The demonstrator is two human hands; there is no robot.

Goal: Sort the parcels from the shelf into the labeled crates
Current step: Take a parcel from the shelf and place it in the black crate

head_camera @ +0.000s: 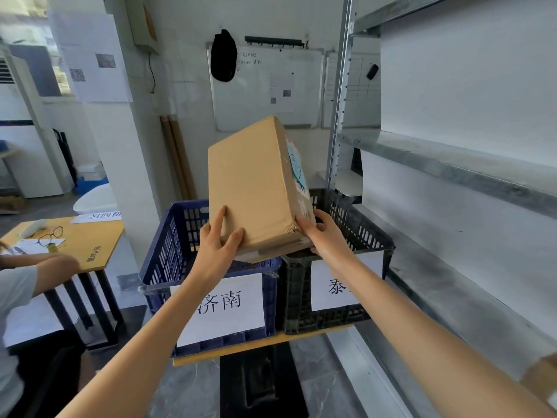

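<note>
A brown cardboard parcel (251,182) is held up, tilted, above two crates, with a pale blue label on its right side. My left hand (218,241) grips its near left corner, thumb and fingers on the broad face. My right hand (324,233) holds the near right edge from the side and below. Under the parcel stand a blue crate (168,254) with a white paper label and, to its right, a black crate (355,230) with its own white label partly hidden by my right arm.
Both crates sit on a small yellow-edged stand (262,345). A grey metal shelf (452,170) runs along the right, with a cardboard corner (542,378) at the lower right. At the left a seated person (27,285) leans on a yellow table (99,236) with glasses on it.
</note>
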